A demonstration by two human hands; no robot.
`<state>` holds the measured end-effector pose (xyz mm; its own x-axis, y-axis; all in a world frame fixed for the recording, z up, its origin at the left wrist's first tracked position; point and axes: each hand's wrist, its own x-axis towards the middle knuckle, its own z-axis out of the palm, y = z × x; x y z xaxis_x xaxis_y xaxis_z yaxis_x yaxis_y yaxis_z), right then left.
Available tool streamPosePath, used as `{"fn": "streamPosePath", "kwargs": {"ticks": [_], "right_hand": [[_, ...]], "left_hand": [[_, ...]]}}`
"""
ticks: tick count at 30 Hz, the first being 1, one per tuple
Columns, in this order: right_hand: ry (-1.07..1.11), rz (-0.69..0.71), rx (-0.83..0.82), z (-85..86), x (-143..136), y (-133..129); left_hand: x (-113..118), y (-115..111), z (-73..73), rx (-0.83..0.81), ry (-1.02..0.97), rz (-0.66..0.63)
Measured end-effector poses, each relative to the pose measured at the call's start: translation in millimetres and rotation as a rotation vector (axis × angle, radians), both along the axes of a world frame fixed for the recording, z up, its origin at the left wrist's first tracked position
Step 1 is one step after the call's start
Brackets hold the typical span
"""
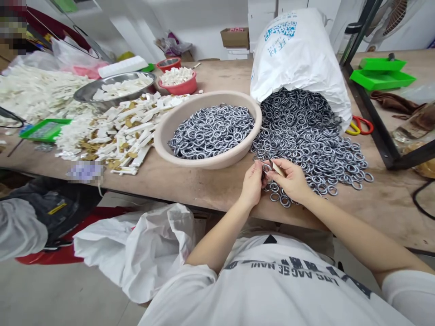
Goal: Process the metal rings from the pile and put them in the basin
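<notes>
My left hand [252,183] is closed on a grey ring [267,168], pinched at the fingertips. My right hand [291,180] grips a small cream-coloured tool with a dark tip [278,169], held close against that ring. Its exact kind is partly hidden by the fingers. Both hands are together over the near edge of a spread pile of grey rings [316,158]. This pile spills from the mouth of a white woven sack [295,59] lying on its side. Just left of it stands a beige basin [207,163] heaped with similar rings.
White and tan strips [125,136] lie heaped at the left, near a steel bowl [81,96] and a red bowl [185,87]. Red-and-yellow-handled scissors [362,126] lie beside a black metal frame [380,127]. Green trays [382,80] stand beyond it. Another person's sleeve [20,228] shows lower left.
</notes>
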<state>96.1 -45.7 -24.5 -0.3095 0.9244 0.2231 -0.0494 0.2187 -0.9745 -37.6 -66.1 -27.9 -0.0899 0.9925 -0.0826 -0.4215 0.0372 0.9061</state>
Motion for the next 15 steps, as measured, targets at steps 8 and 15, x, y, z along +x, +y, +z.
{"fn": "streamPosePath", "kwargs": {"ticks": [8,15], "right_hand": [[0.072,0.042,-0.044,3.1,-2.6,4.9],[-0.455,-0.056,0.340,22.5,12.6,2.6]], "left_hand": [[-3.6,-7.7,-1.9,0.058,0.038,-0.110],[-9.8,-8.4,1.8,0.102,-0.052,-0.118]]}}
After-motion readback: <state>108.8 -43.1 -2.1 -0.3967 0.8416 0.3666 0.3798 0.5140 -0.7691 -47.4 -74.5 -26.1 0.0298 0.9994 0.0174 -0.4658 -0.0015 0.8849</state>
